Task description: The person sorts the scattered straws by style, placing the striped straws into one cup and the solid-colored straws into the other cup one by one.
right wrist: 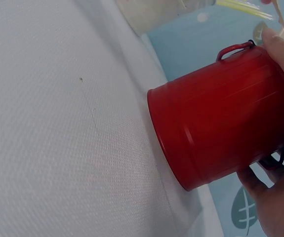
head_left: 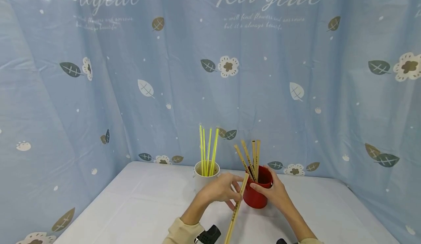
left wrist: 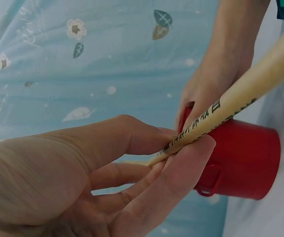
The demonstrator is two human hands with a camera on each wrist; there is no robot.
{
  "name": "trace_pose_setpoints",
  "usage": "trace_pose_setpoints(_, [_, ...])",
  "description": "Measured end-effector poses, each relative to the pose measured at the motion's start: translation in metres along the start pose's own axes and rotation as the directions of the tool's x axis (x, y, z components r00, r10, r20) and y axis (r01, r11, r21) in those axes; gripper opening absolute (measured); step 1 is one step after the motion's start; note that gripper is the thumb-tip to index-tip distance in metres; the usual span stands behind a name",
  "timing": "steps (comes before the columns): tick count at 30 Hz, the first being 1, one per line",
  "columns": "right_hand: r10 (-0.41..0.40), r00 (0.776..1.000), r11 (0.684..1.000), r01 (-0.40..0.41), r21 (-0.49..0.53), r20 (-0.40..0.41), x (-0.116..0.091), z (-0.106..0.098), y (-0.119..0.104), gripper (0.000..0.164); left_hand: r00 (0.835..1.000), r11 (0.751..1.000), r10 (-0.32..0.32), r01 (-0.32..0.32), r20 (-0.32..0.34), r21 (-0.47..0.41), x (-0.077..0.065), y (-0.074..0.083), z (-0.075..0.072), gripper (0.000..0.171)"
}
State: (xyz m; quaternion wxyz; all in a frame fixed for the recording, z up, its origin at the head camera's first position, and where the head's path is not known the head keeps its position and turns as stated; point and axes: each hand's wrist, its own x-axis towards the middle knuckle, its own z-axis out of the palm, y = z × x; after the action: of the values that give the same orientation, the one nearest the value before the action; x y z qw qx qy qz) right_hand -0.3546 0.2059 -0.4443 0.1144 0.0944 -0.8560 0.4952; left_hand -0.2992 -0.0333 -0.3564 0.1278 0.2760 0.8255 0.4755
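Observation:
My left hand [head_left: 221,188] pinches a printed bamboo chopstick [head_left: 234,217] between thumb and fingers. The chopstick slants, its upper end beside the rim of a small red bucket [head_left: 254,199]. Several more bamboo chopsticks [head_left: 253,156] lean inside that bucket, dark lettering along their sides. My right hand [head_left: 277,193] grips the bucket by its rim, thumb on the near side and fingers round the far side. In the right wrist view the bucket's smooth wall [right wrist: 221,118] and a side handle [right wrist: 233,49] show. Its contents are hidden there.
Left of the red bucket stands a white bucket [head_left: 199,180] with several yellow-green sticks [head_left: 210,152] upright in it. A white cloth covers the table [head_left: 141,207]. Behind hangs a blue patterned curtain [head_left: 184,72].

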Motion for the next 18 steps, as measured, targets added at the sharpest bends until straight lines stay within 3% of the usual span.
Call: trace_pose_setpoints(18, [0.003,1.000,1.000,-0.003,-0.010,0.000,0.0004,0.0001,0.0001,0.095,0.997,0.996,0.072,-0.073,-0.029,-0.047,0.0002,0.0021,-0.0024,0.059])
